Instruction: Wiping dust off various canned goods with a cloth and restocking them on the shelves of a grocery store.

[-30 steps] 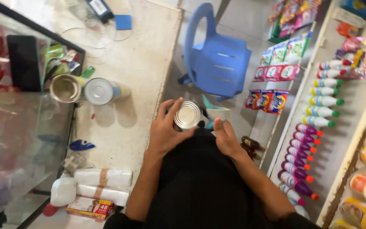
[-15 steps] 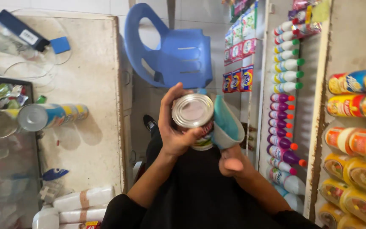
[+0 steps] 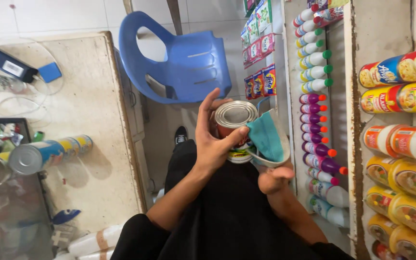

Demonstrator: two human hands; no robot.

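Observation:
My left hand [image 3: 214, 139] grips a tin can [image 3: 235, 126] with a silver ribbed lid and a red and green label, held up in front of my chest. My right hand [image 3: 274, 177] is closed on a teal cloth [image 3: 267, 138] that lies against the right side of the can. Both forearms rise from my black clothing at the bottom of the view.
A blue plastic chair [image 3: 181, 62] stands ahead. A beige counter [image 3: 87, 120] at left carries stacked tins [image 3: 44, 153], a phone and cables. Shelves at right hold capped bottles [image 3: 316, 103] and rows of cans [image 3: 400, 86].
I have raised the can from waist height toward my face. The teal cloth in my right hand has come up against its side. My view has shifted right, toward the shelves.

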